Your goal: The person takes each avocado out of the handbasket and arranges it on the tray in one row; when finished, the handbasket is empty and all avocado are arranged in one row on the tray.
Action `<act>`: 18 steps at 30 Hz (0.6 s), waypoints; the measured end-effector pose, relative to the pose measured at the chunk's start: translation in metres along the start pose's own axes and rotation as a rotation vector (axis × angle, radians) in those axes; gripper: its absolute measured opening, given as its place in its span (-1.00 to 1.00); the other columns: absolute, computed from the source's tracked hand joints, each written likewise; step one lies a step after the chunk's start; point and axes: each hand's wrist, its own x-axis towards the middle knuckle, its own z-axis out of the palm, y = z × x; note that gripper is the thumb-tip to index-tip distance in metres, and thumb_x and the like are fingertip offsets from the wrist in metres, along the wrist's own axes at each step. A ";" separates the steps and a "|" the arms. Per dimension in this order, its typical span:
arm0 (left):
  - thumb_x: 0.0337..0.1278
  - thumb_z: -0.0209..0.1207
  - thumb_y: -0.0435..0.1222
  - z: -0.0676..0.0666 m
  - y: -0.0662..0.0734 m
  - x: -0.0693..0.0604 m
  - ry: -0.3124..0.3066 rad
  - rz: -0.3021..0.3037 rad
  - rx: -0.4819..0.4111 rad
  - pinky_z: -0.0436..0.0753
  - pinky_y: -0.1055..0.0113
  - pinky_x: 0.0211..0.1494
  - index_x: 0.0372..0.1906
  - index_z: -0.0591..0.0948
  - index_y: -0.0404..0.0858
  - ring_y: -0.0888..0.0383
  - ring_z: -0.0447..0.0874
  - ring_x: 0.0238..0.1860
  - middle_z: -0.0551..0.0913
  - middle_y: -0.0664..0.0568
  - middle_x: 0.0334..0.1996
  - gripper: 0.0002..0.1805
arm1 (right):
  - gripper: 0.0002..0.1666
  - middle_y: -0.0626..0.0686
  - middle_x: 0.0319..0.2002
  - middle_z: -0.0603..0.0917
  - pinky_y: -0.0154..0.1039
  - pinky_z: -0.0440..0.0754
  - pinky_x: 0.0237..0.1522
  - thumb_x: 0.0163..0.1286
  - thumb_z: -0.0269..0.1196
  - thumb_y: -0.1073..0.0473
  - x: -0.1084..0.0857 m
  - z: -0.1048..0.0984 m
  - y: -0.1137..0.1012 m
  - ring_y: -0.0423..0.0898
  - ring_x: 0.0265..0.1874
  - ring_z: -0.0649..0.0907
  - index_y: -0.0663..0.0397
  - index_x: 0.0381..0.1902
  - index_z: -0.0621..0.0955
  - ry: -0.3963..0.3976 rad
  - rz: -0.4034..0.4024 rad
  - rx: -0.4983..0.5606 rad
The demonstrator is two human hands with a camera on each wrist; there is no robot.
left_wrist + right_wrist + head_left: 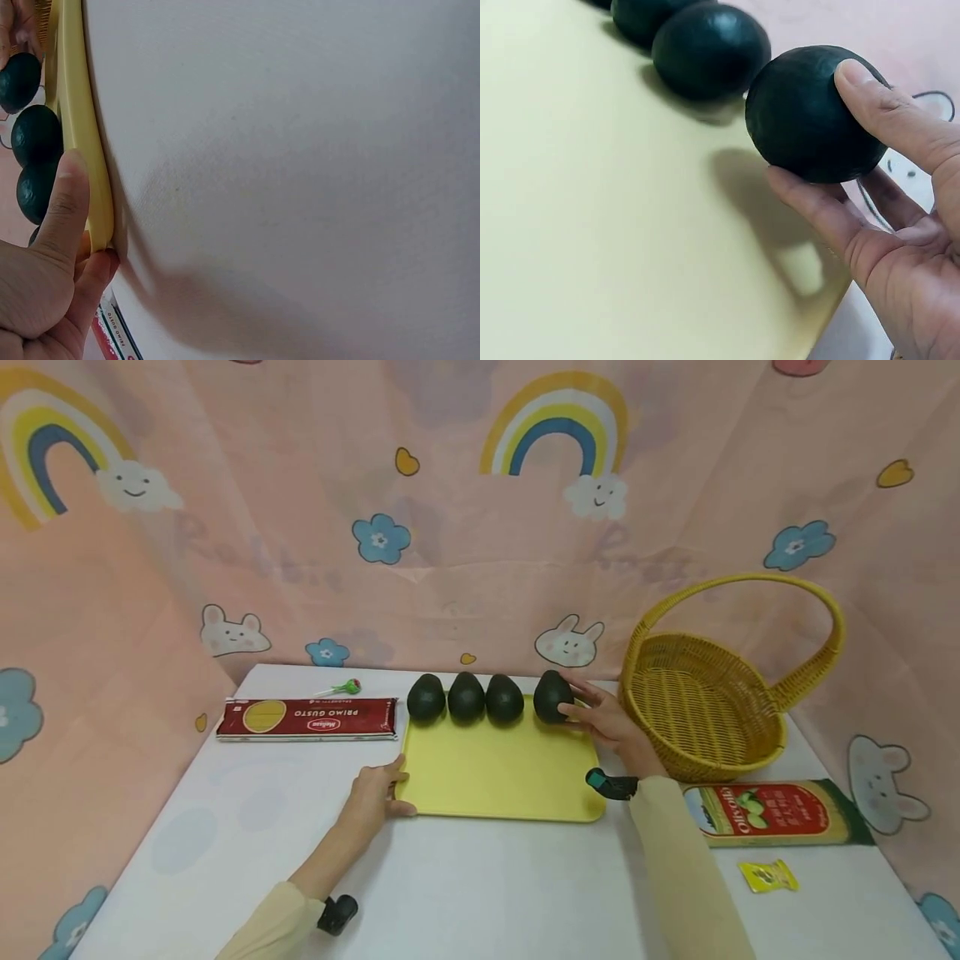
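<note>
My right hand [611, 722] holds a dark green avocado [552, 697] at the far right corner of the yellow tray [498, 777]. In the right wrist view the thumb and fingers are curled round this avocado [810, 116], and its shadow falls on the tray beside it. Three more avocados stand in a row along the tray's far edge: one at the left corner [426, 699], a second [466, 698] and a third [505, 700]. My left hand [371, 797] grips the tray's near left corner, its thumb against the yellow rim [79, 112] in the left wrist view.
A yellow wicker basket [705, 760] with a tall handle stands right of the tray. Before it lie a red and green package [772, 814] and a small yellow wrapped sweet [768, 876]. Left of the tray are a red spaghetti pack [300, 720] and a green lollipop [348, 687].
</note>
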 end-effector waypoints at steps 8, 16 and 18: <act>-0.53 0.53 -0.29 -0.001 0.000 -0.002 0.012 -0.007 0.009 0.65 0.10 -0.11 -0.14 0.66 -0.56 -0.15 0.66 -0.09 0.56 -0.32 0.09 -0.36 | -0.19 0.27 0.44 0.14 -0.08 0.58 0.05 0.38 0.18 0.35 0.006 0.002 0.010 0.21 0.32 0.29 0.03 0.50 0.11 0.055 0.067 -0.133; -0.56 0.52 -0.28 0.000 0.001 -0.002 0.021 -0.002 0.004 0.66 0.16 -0.20 -0.14 0.66 -0.56 -0.04 0.69 -0.21 0.56 -0.32 0.08 -0.34 | -0.21 0.31 0.43 0.15 0.01 0.49 0.15 0.41 0.15 0.32 0.009 0.004 0.010 0.20 0.31 0.32 0.04 0.50 0.09 0.066 0.059 -0.169; -0.56 0.52 -0.27 0.000 0.001 -0.002 0.022 0.003 0.011 0.64 0.19 -0.25 -0.14 0.66 -0.55 0.03 0.66 -0.29 0.56 -0.32 0.08 -0.34 | -0.21 0.31 0.44 0.14 -0.01 0.50 0.14 0.41 0.15 0.32 0.010 0.003 0.010 0.19 0.30 0.33 0.04 0.50 0.08 0.060 0.067 -0.165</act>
